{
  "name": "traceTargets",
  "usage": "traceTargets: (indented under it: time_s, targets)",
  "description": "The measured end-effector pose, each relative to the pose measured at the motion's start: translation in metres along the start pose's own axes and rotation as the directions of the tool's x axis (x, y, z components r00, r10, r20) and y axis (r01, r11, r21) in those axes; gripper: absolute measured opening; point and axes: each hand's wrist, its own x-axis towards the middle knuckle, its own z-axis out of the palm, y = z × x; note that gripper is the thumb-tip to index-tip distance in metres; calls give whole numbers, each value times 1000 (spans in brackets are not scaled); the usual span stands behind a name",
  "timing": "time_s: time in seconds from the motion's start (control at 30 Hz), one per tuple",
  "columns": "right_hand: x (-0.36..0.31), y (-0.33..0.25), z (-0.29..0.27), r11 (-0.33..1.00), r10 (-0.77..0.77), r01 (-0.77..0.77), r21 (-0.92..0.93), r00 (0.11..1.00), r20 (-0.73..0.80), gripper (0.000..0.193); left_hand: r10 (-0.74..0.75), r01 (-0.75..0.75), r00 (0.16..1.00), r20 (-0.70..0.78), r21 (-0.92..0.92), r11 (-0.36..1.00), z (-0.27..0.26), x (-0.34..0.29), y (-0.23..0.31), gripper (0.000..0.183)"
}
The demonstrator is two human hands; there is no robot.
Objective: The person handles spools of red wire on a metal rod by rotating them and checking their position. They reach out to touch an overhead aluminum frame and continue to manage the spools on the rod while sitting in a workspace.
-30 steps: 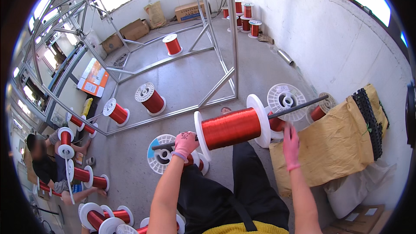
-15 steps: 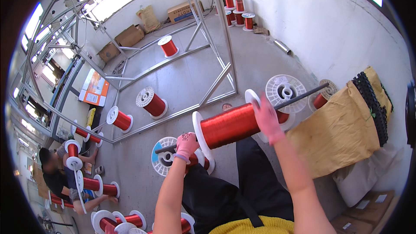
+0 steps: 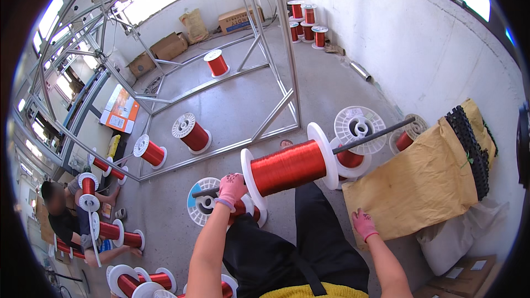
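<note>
A large spool of red wire [image 3: 290, 168] with white flanges sits on a dark rod [image 3: 367, 136], above my knees. My left hand [image 3: 232, 189], in a pink glove, is closed around the rod beside the spool's left flange. The rod's ends lie over upright spools, a blue-marked white one [image 3: 202, 200] on the left and a white one [image 3: 360, 128] on the right. My right hand [image 3: 363, 224], also pink-gloved, is off the spool. Its fingers are apart at the edge of a tan sack [image 3: 411, 182], apparently touching it.
A metal frame [image 3: 221, 159] stands ahead, with red wire spools [image 3: 192, 133] on the floor around it. To the left a person [image 3: 69, 218] sits among more spools. Cartons [image 3: 464, 273] and a white bag [image 3: 450, 245] lie at the lower right, beside the wall.
My right hand has left the spool's right flange and moved down and right to the tan sack. My left hand keeps its grip on the rod.
</note>
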Motion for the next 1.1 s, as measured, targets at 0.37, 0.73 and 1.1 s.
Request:
traceTargets:
  time_s: [0.37,0.73,1.1]
  targets:
    - [-17,-72,-72,978,22,14,207,985,-169,31,8,-8,1000,-4,-5,1000,1,-6,-5,30]
    - [95,-260,-279,930,-203,353,106,731,-652,60,13,-13,1000,12,-14,1000,-1,-2,-2,35]
    - [-26,-32,15,915,5,84,-395,976,219,39,70,-71,996,47,11,997,-5,-1,-2,34]
